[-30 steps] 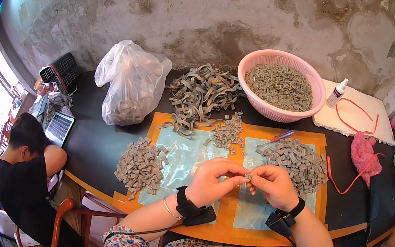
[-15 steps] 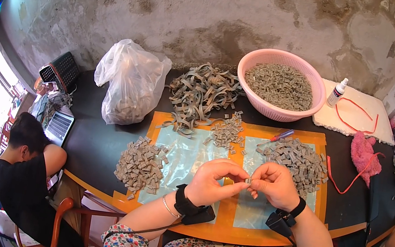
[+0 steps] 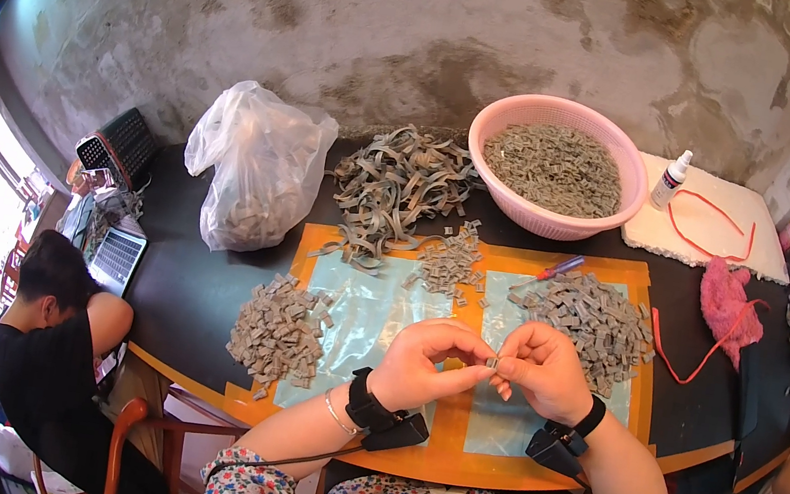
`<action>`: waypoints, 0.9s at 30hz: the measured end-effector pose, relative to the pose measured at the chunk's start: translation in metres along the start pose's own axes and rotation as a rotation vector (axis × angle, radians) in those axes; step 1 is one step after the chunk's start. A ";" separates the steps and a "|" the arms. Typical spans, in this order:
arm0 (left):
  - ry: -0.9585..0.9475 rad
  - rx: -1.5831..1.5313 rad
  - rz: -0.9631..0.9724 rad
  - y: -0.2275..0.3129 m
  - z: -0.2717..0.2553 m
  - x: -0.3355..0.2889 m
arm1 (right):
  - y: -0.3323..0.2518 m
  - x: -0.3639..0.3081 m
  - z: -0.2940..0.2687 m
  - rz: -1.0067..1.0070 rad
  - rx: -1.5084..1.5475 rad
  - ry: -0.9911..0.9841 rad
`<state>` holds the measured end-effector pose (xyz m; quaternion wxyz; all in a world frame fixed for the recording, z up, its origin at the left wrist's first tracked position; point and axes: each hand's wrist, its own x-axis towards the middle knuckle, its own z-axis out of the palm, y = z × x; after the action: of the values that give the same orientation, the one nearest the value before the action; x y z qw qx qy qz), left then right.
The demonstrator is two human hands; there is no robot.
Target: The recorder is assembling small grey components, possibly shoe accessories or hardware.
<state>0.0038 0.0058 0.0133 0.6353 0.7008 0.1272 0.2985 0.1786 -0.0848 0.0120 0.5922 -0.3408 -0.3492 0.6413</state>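
Fingertip to fingertip, my left hand [image 3: 435, 357] and my right hand [image 3: 544, 369] pinch one small grey piece [image 3: 492, 362] between them, above the orange-taped mat. The fingers hide most of the piece. Just beyond my right hand lies a heap of small grey pieces [image 3: 591, 325]. Another pile of grey pieces [image 3: 280, 332] sits to the left of my left hand. A smaller cluster of pieces [image 3: 453, 263] is spread at the mat's far edge, in front of a tangle of long grey strips [image 3: 404, 183].
A pink basket [image 3: 549, 226] full of small pieces stands at the back. Left of it are the strips and a white plastic bag [image 3: 265, 168]. A screwdriver [image 3: 561, 268], spray bottle [image 3: 670, 180], foam board [image 3: 710, 231] and pink cloth [image 3: 730, 309] lie rightward. A person [image 3: 59, 372] sits at left.
Both hands keep their pinch on the small piece, with only a slight shift of the fingers. The whole view has moved a little.
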 end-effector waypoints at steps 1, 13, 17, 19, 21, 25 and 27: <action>-0.009 0.031 0.000 0.000 0.000 0.000 | 0.001 0.000 0.000 -0.008 0.007 0.000; 0.035 -0.162 0.057 -0.004 -0.002 0.003 | -0.010 -0.001 -0.002 -0.049 0.171 -0.123; 0.013 -0.135 0.003 0.001 -0.001 0.003 | -0.001 -0.001 -0.009 -0.078 0.101 -0.124; -0.020 -0.097 -0.002 0.001 0.000 0.002 | 0.001 0.000 -0.009 -0.079 0.108 -0.129; -0.017 -0.104 -0.005 0.000 0.000 0.001 | 0.001 0.000 -0.009 -0.079 0.116 -0.132; 0.002 -0.173 -0.019 -0.002 0.002 -0.001 | 0.001 0.000 -0.009 0.004 0.147 -0.165; 0.004 -0.204 -0.027 -0.001 0.003 -0.002 | 0.000 0.000 -0.009 0.037 0.162 -0.182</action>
<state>0.0046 0.0026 0.0116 0.7069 0.6303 0.1066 0.3027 0.1864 -0.0847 0.0069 0.5719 -0.2385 -0.3422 0.7064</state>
